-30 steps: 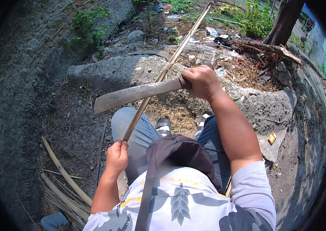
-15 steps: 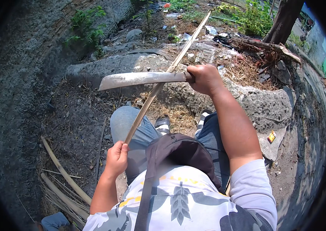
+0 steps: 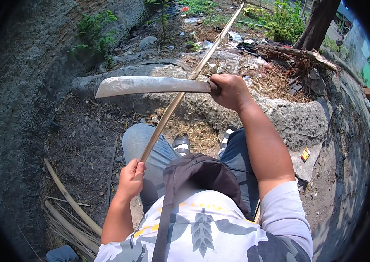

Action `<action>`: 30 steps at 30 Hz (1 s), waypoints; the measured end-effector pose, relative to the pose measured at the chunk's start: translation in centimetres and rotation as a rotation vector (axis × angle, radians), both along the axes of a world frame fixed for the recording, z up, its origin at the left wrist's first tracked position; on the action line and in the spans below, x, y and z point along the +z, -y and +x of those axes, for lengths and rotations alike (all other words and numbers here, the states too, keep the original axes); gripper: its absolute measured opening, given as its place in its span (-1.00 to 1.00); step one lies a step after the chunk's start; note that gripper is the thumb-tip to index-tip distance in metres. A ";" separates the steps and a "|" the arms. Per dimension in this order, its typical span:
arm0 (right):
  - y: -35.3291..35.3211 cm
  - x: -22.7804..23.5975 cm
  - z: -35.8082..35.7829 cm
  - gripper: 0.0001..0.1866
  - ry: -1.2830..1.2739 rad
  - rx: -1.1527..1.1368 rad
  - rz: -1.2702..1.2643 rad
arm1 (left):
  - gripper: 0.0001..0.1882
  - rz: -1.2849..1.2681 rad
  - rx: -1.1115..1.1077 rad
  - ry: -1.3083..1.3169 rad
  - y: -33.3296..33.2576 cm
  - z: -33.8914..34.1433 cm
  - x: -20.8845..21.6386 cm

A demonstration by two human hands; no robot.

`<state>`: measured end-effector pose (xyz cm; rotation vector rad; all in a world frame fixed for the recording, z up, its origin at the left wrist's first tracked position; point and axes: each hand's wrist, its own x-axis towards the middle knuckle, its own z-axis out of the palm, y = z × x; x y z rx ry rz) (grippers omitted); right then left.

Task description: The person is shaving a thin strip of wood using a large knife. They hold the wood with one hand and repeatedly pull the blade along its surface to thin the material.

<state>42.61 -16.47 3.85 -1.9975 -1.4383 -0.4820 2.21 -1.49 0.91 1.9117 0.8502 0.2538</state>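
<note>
The left grip (image 3: 130, 180), a bare hand, is clamped on the near end of a long pale strip (image 3: 164, 121); the right grip (image 3: 232, 91), also bare, is closed around the handle of a machete (image 3: 145, 84); the strip slants from the left hand past the left knee (image 3: 137, 136) toward the upper right, and the blade lies across it near mid-length; whether the edge bears on the strip cannot be told; no other support for the strip is evident, so uneven blade pressure may cause it to bend or twist, and the blade may then skip; a stroke drawn toward the body would likely run at the left fingers, and one that overshoots may reach the knee; a slack left hold may let the strip rotate; farther out, a sideways swing of the far end may snag the green plants (image 3: 283, 24) beyond the concrete ledge (image 3: 296, 118); on the left, a wide backswing may approach the patch of blue denim (image 3: 62, 254), whose wearer is not visible.
</note>
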 end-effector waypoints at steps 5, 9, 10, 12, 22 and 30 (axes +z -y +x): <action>0.9 0.1 0.7 -0.90 -0.064 -0.035 -0.025 | -0.68 -0.042 -0.019 0.062 0.1 -0.6 -0.2; 1.7 0.5 1.6 -0.91 -0.058 -0.127 -0.097 | -0.66 -0.053 -0.023 0.092 -0.4 -1.8 -0.6; 1.8 0.6 1.8 -0.90 -0.044 -0.135 -0.096 | -0.66 -0.050 -0.023 0.094 -0.5 -2.0 -0.8; 2.0 0.6 1.6 -0.91 -0.062 -0.112 -0.111 | -0.66 -0.096 -0.027 0.088 -0.7 -2.3 -1.2; 1.2 -0.7 2.5 -0.91 -0.168 -0.150 -0.185 | -0.66 -0.102 -0.001 0.109 -0.6 -2.5 -0.4; -0.4 -0.3 -0.4 -0.91 0.025 0.004 -0.171 | -0.66 0.052 0.016 0.045 -0.2 -1.9 -1.9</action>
